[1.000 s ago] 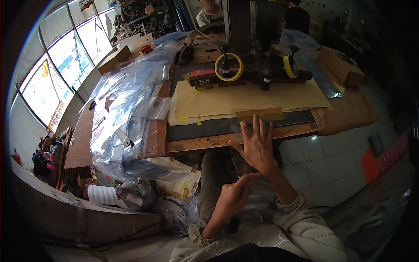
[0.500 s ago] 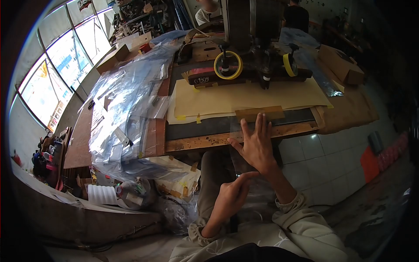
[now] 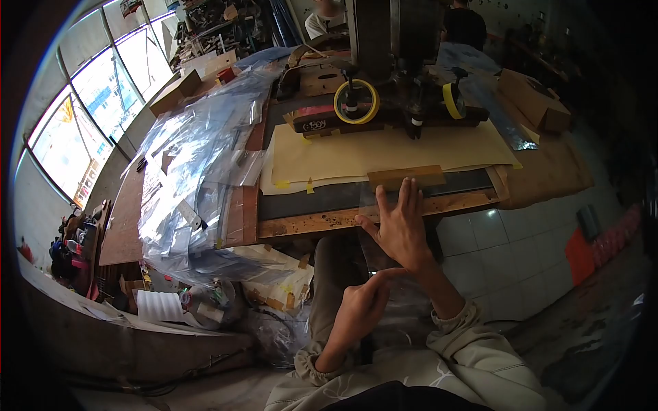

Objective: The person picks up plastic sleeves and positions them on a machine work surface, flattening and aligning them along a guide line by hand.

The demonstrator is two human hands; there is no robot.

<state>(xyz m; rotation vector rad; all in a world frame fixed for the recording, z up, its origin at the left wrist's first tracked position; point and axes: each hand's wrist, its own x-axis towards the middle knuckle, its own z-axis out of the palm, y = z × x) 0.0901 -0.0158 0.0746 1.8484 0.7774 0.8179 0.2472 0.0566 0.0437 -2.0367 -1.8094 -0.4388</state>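
My right hand (image 3: pixel 403 229) lies flat at the front edge of the table, thumb and index finger apart. Its fingertips touch the lower edge of a translucent brown strip (image 3: pixel 406 177), which lies over a dark board (image 3: pixel 315 200) and cream sheets (image 3: pixel 343 154). Clear film seems to run from the strip down past the wooden edge (image 3: pixel 308 222). My left hand (image 3: pixel 362 312) is lower, over my lap, with curled fingers and the index finger stretched towards my right wrist. What it holds, if anything, is hidden.
A dark press bar (image 3: pixel 394 121) with yellow rings stands behind the sheets. Clear plastic sheets (image 3: pixel 199 151) and a metal ruler (image 3: pixel 190 214) cover the table's left side. A cardboard box (image 3: pixel 531 99) sits at right. Two people are in the background.
The fingers of my right hand have drawn slightly closer together, still at the strip. My left hand has hardly moved. The whole view has shifted a little.
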